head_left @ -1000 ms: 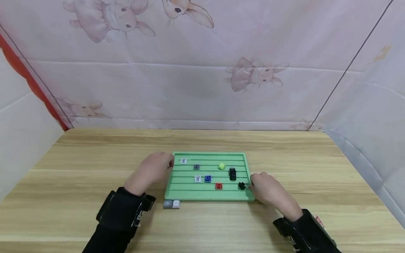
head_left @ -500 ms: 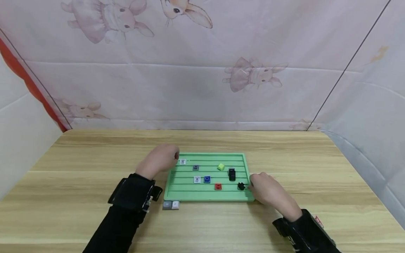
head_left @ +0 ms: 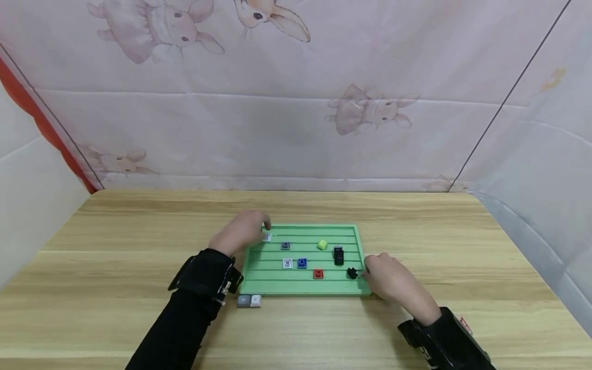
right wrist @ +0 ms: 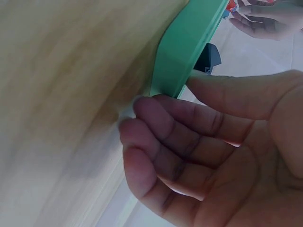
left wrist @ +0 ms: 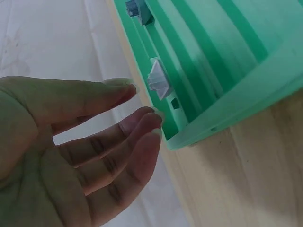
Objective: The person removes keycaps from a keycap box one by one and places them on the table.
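Observation:
My left hand [head_left: 241,231] is over the far left corner of the green ridged tray [head_left: 296,288]. Its thumb and fingers are apart around nothing, close to a white keycap [left wrist: 159,80] that lies in the tray. In the head view, the hand partly covers this white keycap [head_left: 267,238]. At the tray's near right side, my right hand [head_left: 393,281] pinches the rim, thumb on top and fingers curled against the outer wall [right wrist: 177,52]. A black keycap [head_left: 352,273] lies just inside, beside that thumb.
More loose keycaps lie scattered in the tray: grey [head_left: 285,246], white [head_left: 288,263], blue [head_left: 302,263], red [head_left: 318,274], lime green [head_left: 322,245] and black [head_left: 338,255]. A grey keycap [head_left: 243,301] and a white one [head_left: 256,301] sit side by side on the wooden table [head_left: 139,246], against the tray's front edge.
My left hand has left the tray's left edge and moved right and slightly away, over the corner by the white keycap, its fingers spreading. The right hand stays on the rim.

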Motion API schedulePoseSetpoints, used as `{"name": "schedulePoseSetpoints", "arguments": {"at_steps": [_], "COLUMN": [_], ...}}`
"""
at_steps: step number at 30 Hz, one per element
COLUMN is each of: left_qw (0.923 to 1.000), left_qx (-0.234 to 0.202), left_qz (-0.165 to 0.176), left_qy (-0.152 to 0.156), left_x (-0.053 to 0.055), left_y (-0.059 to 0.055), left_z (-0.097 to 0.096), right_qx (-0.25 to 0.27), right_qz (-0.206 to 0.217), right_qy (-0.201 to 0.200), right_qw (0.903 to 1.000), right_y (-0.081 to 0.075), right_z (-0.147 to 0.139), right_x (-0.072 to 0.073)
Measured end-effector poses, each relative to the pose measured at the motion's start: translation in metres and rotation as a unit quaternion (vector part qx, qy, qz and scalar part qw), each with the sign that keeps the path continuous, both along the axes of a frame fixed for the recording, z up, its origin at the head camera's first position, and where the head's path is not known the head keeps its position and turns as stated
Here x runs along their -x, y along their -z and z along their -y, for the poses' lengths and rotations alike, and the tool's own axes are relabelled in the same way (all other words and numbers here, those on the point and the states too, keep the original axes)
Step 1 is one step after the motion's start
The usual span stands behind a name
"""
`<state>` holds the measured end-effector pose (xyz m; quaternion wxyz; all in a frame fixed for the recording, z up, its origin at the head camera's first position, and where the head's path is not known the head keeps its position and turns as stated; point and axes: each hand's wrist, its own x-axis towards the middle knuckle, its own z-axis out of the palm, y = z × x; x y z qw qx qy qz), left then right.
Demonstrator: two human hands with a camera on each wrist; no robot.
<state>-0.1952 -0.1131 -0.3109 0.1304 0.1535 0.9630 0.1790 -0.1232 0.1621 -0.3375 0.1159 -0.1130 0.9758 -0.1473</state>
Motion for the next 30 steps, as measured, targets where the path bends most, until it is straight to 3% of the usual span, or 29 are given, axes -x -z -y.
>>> {"name": "schedulePoseSetpoints", "arguments": {"at_steps": [12,30], "left_qw": [0.9995,0.9999], "left_qx": [0.009,0.014], "left_qz": [0.004,-0.001], "left_qy": [0.03,0.005], "left_x": [0.0018,0.0026], "left_y": [0.0058,0.0081], "left_z": [-0.0033,-0.0063], "right_qx": [0.002,-0.001], "right_qz": [-0.004,-0.005], "right_qy": [0.0,0.0], "right_qw": [1.0,1.0], "right_y": [0.0002,0.0013], "right_z": [-0.0003,-0.0003], "right_x": [-0.0001,0.0006]}}
